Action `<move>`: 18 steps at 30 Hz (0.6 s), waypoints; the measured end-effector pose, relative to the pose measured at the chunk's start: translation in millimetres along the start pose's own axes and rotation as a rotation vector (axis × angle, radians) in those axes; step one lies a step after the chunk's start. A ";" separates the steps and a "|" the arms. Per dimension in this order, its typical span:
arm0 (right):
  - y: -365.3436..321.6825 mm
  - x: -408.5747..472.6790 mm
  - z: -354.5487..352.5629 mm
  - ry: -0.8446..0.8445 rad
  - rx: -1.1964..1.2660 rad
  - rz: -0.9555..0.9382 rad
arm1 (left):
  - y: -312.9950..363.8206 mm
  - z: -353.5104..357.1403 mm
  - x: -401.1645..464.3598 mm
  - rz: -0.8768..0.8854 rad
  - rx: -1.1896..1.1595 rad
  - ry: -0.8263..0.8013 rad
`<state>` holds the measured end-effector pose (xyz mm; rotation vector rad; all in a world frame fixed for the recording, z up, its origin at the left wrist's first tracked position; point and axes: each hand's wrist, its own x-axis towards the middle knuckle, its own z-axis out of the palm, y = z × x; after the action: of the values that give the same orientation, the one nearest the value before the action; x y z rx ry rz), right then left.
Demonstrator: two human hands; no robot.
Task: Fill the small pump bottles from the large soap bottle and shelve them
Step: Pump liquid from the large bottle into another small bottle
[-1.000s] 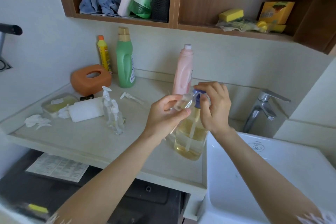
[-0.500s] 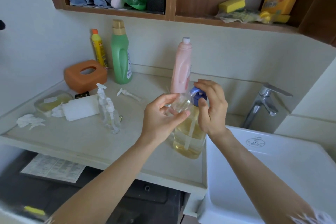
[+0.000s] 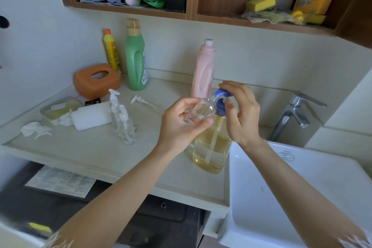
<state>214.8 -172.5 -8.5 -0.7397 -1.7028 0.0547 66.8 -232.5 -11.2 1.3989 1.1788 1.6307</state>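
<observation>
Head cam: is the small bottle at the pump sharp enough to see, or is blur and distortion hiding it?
Head view: centre sharp, small clear bottle in the left hand legible at the blue pump; bottom corners smeared; wide-angle bends the shelf edges; soft daylight, no harsh glare.

Large soap bottle point(image 3: 211, 147) on counter point(image 3: 80, 153) — sink point(image 3: 302, 197) right, pump bottles point(image 3: 122, 121) left.
</observation>
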 end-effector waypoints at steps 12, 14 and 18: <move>2.7 -14.6 16.8 0.137 0.054 -0.034 | -13.7 2.7 -1.0 -0.040 0.029 0.005; 0.4 -13.2 16.9 0.153 0.046 0.016 | -14.9 2.0 -1.5 -0.060 0.021 0.006; -6.5 -14.4 16.2 0.133 0.025 0.057 | -15.1 2.4 -2.7 -0.095 -0.001 -0.004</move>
<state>198.5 -179.2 -22.8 -0.7570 -1.5522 0.0650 68.7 -229.0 -26.2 1.3242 1.2230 1.5619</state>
